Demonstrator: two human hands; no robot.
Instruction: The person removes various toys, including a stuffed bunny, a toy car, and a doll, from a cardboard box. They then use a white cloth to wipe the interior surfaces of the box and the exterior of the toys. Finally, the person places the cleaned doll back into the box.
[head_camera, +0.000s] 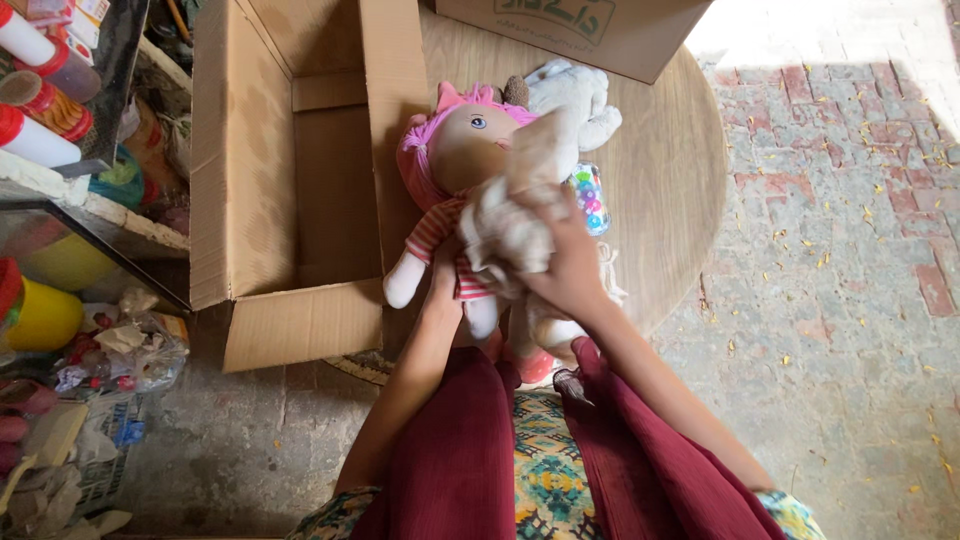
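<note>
From the head camera, looking straight down, the person's right hand (570, 265) is reaching out over a round wooden table (670, 170) and is gripping a beige plush toy (520, 210), the fingers clenched around its crumpled body so that the soft fabric is bunching up between them. The toy is hanging over the face and chest of a rag doll (455, 200) with pink hair and a red-and-white striped top, which is lying on the table edge just beside an open cardboard box (290, 170).

The left hand (445, 275) is lying lower, at the doll's striped middle, touching it; the plush toy and the doll are hiding most of its fingers, so I cannot tell whether it is closing on the doll or only resting against it.

Behind the beige toy a white plush animal (575, 95) is lying on the tabletop, and a small clear packet of coloured beads (590, 198) is sitting just beside the right hand. A second cardboard box (590, 30) is standing at the far edge of the table.

The box beside the doll is standing with its flaps spread. To the left, shelves (60, 90) are holding bottles and jars, and the brick paving (850, 250) is stretching off to the right.
</note>
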